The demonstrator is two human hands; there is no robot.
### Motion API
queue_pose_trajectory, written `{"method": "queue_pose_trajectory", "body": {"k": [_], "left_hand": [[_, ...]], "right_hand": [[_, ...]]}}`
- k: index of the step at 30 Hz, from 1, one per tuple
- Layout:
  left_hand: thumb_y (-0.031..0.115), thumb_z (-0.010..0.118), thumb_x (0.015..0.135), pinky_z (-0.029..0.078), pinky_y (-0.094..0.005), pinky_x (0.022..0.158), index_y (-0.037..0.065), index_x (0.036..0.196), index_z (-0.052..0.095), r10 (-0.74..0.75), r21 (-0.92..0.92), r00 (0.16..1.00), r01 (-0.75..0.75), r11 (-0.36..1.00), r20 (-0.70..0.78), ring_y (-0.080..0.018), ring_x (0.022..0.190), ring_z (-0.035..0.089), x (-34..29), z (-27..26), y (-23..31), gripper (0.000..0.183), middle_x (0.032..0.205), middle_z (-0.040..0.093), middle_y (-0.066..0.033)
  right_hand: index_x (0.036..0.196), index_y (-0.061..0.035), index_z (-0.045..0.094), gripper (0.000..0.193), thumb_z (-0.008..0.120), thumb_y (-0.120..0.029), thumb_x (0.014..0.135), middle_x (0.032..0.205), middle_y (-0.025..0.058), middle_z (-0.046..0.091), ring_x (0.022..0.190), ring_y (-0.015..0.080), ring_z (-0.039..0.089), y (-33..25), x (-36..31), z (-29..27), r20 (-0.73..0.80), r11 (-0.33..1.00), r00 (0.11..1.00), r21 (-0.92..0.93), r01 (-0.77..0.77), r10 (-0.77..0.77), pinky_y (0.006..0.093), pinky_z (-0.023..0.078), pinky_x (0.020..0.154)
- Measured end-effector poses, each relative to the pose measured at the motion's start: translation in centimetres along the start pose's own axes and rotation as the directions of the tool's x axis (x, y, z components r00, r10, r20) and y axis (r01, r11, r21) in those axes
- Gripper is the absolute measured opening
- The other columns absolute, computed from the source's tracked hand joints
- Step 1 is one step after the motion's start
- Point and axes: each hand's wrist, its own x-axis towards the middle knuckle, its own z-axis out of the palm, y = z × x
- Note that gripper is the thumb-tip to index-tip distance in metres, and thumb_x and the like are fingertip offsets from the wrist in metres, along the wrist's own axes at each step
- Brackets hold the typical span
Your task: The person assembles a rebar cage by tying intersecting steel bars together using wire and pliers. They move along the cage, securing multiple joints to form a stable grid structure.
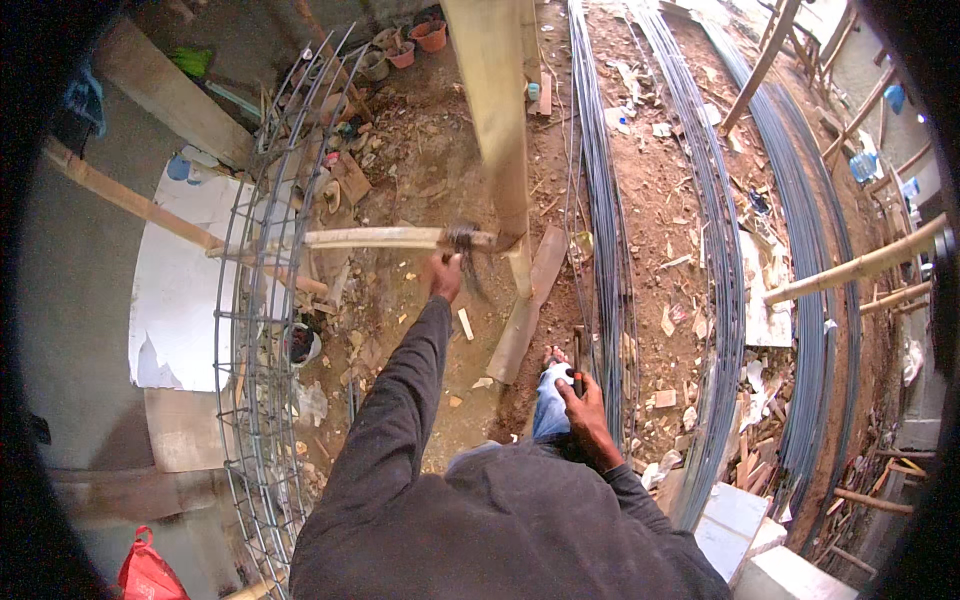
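Observation:
My left hand (447, 275) reaches forward, its fingers closed at a bundle of thin dark wire (462, 238). That wire is looped over a horizontal bamboo pole (375, 238), close to an upright post (505, 170), and some strands hang below the pole. The hand and strands are slightly blurred. Lower down on the right, my right hand (590, 412) grips a long, dark hand tool (579, 347) with a bit of orange at its handle. The tool points away from me; its exact kind is hard to make out.
A rebar cage (262, 330) stands on the left beside a white board (175, 290). Long bundles of steel bars (600, 200) lie on the dirt to my right. Bamboo poles (860, 262) jut in at far right. Scraps litter the ground; buckets (428, 37) sit far off.

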Motion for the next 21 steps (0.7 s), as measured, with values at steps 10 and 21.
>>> {"method": "queue_pose_trajectory", "body": {"k": [10, 21], "left_hand": [[0.036, 0.061, 0.104, 0.044, -0.032, 0.049, 0.004, 0.086, 0.063, -0.2, -0.518, 0.967, 0.094, 0.85, -0.154, -0.0101, 0.061, 0.057, 4.1, -9.5, 13.4, 0.037, 0.068, 0.056, -0.0005], [0.039, 0.057, 0.105, 0.041, -0.0401, 0.062, 0.001, 0.09, 0.072, -0.296, -0.395, 0.944, 0.219, 0.892, -0.145, -0.0152, 0.064, 0.05, 4.3, -14.1, 15.3, 0.043, 0.066, 0.054, -0.0042]], "right_hand": [[0.125, -0.0001, 0.06, 0.056, 0.074, -0.043, 0.091, 0.106, 0.019, 0.071, 0.096, 0.0306, 0.068, -9.6, 12.3, -10.0, 0.076, 0.929, 0.996, -0.361, 0.076, -0.052, 0.0411, 0.052, 0.085], [0.115, -0.0026, 0.064, 0.038, 0.077, -0.03, 0.091, 0.094, 0.0106, 0.069, 0.085, 0.0204, 0.064, -14.6, 16.2, -2.8, 0.4, 0.894, 0.912, -0.369, 0.252, -0.092, 0.0353, 0.051, 0.079]]}}
